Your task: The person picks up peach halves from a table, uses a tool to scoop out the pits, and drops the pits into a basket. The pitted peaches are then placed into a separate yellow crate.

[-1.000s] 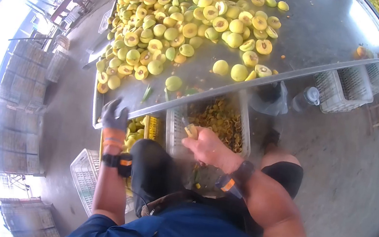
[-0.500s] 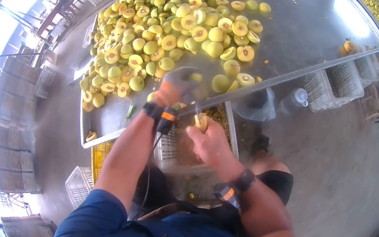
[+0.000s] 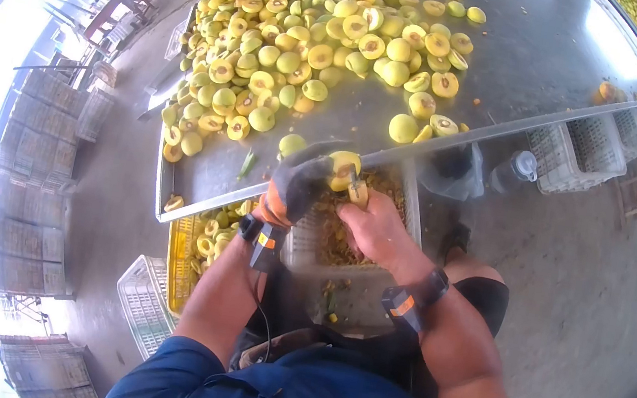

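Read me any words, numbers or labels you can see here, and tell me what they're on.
No readable text in this view.
Orange bands on the wrist devices: no letters can be made out.
White crates: no label shows.
Bottle: too small and blurred to read.
Left hand's glove and the fruit it holds: no print visible.

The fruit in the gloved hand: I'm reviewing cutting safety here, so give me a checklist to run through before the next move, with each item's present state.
1. Left hand gloved and gripping the fruit: ok.
2. Right hand protected: not ok, bare.
3. Tool in right hand, blade position: cannot tell, blurred.
4. Crate of scraps beneath the hands: ok.
5. Yellow crate of halves beside the left knee, within reach: ok.
6. More fruit on the metal table: ok, big pile.
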A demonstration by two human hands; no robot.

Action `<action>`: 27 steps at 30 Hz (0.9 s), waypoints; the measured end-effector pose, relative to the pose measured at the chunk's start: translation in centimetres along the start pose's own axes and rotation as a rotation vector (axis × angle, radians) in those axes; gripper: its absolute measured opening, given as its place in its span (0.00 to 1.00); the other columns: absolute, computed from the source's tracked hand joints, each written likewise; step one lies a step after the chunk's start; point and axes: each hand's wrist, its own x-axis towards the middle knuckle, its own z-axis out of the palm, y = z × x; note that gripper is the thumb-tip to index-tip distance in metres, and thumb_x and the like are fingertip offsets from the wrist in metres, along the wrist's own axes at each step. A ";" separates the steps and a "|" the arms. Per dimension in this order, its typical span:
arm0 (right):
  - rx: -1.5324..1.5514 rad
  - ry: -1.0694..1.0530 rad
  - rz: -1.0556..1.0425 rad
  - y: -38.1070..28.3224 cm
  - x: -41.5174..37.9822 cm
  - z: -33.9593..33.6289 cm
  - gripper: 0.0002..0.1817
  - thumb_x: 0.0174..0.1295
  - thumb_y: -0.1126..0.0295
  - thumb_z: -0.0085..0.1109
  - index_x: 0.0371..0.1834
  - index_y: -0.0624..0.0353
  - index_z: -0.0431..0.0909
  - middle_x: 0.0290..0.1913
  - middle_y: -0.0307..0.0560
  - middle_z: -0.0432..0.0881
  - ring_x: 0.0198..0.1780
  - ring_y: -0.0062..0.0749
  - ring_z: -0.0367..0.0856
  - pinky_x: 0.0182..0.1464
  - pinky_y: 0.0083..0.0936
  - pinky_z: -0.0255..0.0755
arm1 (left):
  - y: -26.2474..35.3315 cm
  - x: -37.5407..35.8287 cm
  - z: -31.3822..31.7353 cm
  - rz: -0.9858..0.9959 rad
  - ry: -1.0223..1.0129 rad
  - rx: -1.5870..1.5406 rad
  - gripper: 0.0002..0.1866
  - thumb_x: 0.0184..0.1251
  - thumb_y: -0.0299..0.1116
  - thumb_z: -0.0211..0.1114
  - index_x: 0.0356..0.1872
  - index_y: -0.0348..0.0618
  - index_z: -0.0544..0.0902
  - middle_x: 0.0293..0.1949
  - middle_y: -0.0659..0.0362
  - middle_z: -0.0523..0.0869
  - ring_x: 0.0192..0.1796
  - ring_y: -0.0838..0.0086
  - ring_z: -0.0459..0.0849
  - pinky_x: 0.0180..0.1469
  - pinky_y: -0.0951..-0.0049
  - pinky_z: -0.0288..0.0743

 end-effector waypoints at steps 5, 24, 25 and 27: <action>0.032 -0.004 0.008 1.7 0.8 0.0 0.12 0.69 0.69 0.58 0.43 0.72 0.78 0.29 0.56 0.82 0.35 0.51 0.85 0.41 0.44 0.77 | 0.4 -1.2 1.3 0.057 0.049 0.159 0.22 0.81 0.33 0.59 0.69 0.32 0.80 0.58 0.53 0.89 0.58 0.72 0.87 0.61 0.71 0.82; -0.282 -0.038 0.043 0.7 1.9 0.0 0.15 0.69 0.68 0.59 0.51 0.70 0.81 0.46 0.74 0.87 0.54 0.74 0.84 0.57 0.55 0.78 | -0.7 -2.4 1.2 -0.015 0.168 0.055 0.21 0.83 0.36 0.60 0.66 0.33 0.82 0.55 0.54 0.90 0.54 0.72 0.88 0.57 0.70 0.82; -0.167 -0.103 0.184 0.3 1.7 -0.1 0.16 0.69 0.68 0.59 0.52 0.70 0.81 0.47 0.74 0.87 0.54 0.74 0.84 0.57 0.55 0.78 | -0.6 -2.5 1.2 -0.030 0.169 0.055 0.20 0.83 0.36 0.60 0.66 0.33 0.82 0.55 0.54 0.90 0.54 0.72 0.88 0.57 0.70 0.82; -0.416 0.144 -0.091 1.9 2.1 0.7 0.15 0.69 0.69 0.59 0.50 0.71 0.81 0.46 0.74 0.87 0.53 0.73 0.85 0.56 0.54 0.78 | -0.7 -2.5 1.2 -0.024 0.163 0.065 0.20 0.83 0.35 0.60 0.66 0.33 0.82 0.54 0.54 0.90 0.54 0.72 0.88 0.57 0.71 0.82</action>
